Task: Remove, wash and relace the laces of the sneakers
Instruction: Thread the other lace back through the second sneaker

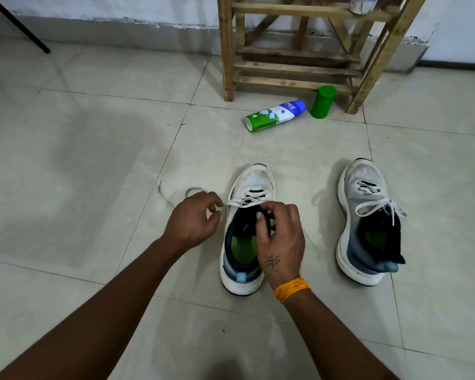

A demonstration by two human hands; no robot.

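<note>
Two white-and-grey sneakers stand on the tiled floor, toes pointing away. The near sneaker (pixel 254 182) has a green insole and its white lace (pixel 236 202) is partly threaded through the front eyelets. My left hand (pixel 194 220) pinches this lace just left of the sneaker; the loose end (pixel 163 194) trails off to the left across the floor. My right hand (pixel 279 234) grips the dark tongue and collar of the same sneaker. The second sneaker (pixel 366 223) sits to the right, still laced, its lace ends hanging loose.
A wooden rack (pixel 294 50) stands against the far wall. In front of it a spray can (pixel 274 115) lies on its side beside an upright green container (pixel 323 101). A black stand leg (pixel 19 26) crosses the top left corner.
</note>
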